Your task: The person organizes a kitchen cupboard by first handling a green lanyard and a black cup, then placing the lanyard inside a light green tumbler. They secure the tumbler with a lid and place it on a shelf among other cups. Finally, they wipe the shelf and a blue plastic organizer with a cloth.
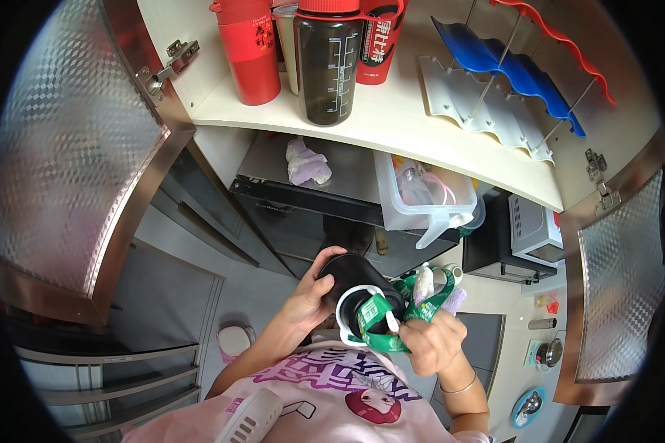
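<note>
My left hand is wrapped around the side of a black cylindrical bottle, tilted with its top toward me. A white ring handle sits at the bottle's top, and a green printed strap loops through it. My right hand grips that strap beside the top, fingers closed. A lavender and white fuzzy cloth shows just behind the right hand's knuckles; whether the fingers also hold it is hidden. Both hands are in front of my chest, below the cabinet shelf.
On the shelf stand a red bottle, a dark measuring bottle and a wavy plastic rack. Frosted doors hang open on both sides. Below are a fuzzy cloth, a clear handled bin and a microwave.
</note>
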The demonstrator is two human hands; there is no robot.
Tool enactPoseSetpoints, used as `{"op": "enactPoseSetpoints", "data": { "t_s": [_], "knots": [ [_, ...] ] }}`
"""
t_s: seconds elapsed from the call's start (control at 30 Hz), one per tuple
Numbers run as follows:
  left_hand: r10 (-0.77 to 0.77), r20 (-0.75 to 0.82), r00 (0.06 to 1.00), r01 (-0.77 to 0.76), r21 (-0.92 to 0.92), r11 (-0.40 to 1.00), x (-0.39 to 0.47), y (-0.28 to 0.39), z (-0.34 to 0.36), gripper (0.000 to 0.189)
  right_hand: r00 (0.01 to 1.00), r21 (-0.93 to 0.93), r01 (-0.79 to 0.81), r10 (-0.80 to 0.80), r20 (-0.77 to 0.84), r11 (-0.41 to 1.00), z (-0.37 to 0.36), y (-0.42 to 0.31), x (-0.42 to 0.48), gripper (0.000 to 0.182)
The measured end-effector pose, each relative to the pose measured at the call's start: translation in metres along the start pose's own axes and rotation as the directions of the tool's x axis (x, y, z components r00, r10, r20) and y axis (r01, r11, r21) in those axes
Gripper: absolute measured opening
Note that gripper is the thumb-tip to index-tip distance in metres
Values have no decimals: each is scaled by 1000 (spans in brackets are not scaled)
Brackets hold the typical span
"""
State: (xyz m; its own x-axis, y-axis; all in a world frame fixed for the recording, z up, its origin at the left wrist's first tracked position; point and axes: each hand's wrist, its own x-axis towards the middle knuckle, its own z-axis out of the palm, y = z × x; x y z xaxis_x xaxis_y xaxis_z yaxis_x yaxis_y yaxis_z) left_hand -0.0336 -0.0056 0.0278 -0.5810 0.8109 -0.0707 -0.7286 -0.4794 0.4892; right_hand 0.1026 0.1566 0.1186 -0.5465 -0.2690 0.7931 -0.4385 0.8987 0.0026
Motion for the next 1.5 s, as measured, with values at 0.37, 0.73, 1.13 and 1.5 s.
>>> {"op": "enactPoseSetpoints", "data": {
  "t_s": [0.37, 0.73, 1.13, 1.5],
  "knots": [
    [92, 65, 994, -101, 146, 984, -2, 21, 18, 74, 939, 239, -294, 327, -111, 925, 21, 12, 5, 24],
    [536, 112, 837, -496, 571, 655, -5, 62, 57, 73, 941, 116, -310, 322, -101, 944, -6, 16, -11, 16],
    [124, 894, 431, -474, 341, -812, 115, 144, 220, 71, 611, 166, -770, 787, -87, 616, 6, 7, -59, 16],
    [-31, 737, 675, -350, 283, -893, 180, 158, 220, 73, 463, 175, -856, 872, -163, 487, -4, 2, -87, 14]
  ]
}}
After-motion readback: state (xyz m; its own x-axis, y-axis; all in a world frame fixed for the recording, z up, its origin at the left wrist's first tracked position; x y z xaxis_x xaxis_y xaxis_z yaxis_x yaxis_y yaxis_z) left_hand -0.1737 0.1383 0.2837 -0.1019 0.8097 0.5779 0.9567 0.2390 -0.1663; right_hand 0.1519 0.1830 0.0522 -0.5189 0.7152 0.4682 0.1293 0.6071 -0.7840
